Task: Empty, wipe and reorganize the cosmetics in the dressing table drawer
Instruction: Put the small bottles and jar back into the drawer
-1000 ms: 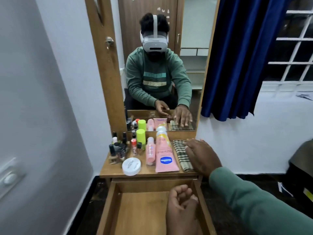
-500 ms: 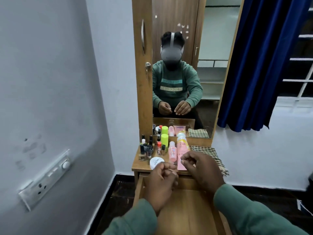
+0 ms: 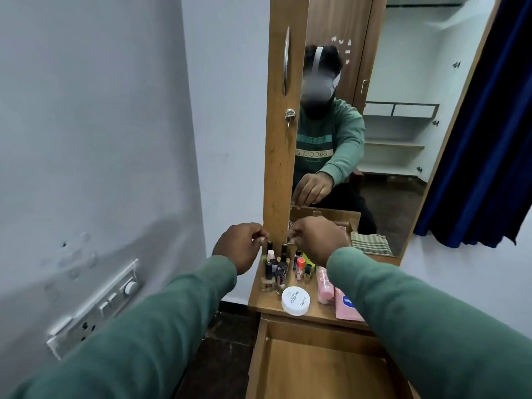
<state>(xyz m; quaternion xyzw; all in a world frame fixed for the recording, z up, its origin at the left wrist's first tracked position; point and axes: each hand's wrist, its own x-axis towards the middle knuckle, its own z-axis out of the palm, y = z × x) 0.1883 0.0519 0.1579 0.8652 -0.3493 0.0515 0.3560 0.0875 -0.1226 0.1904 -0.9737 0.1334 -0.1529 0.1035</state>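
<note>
On my screen both hands are raised over the back of the dressing table top (image 3: pixel 264 302), apart from each other with a narrow gap between them. The left hand (image 3: pixel 239 246) has its fingers curled in toward the thumb, with the tips just above the black cap of one bottle. I cannot tell whether they touch it or pinch anything. The right hand (image 3: pixel 316 240) is at 3 o'clock from the left one, its fingers also curled and the tips pointing toward 9 o'clock. It's too blurred for me to tell whether it grips something small.

The nail polish bottles (image 3: pixel 276 269) stand in a tight cluster at 6 o'clock from that gap, just below the fingertips and against the foot of the mirror (image 3: pixel 388 139) frame. An orange-capped bottle (image 3: pixel 300 266) stands at 3 o'clock from the cluster, just beside the right wrist. The white jar (image 3: pixel 296 300) sits at 6 o'clock from the cluster, near the front edge of the top. At 3 o'clock from the jar I see the pink bottle (image 3: pixel 324 285), and beside it the pink tube (image 3: pixel 345 308), partly hidden under the right green sleeve (image 3: pixel 417 312).

The drawer (image 3: pixel 311 370) is pulled out at 6 o'clock from the table top, well below both hands, and its wooden floor shows between the two forearms
</note>
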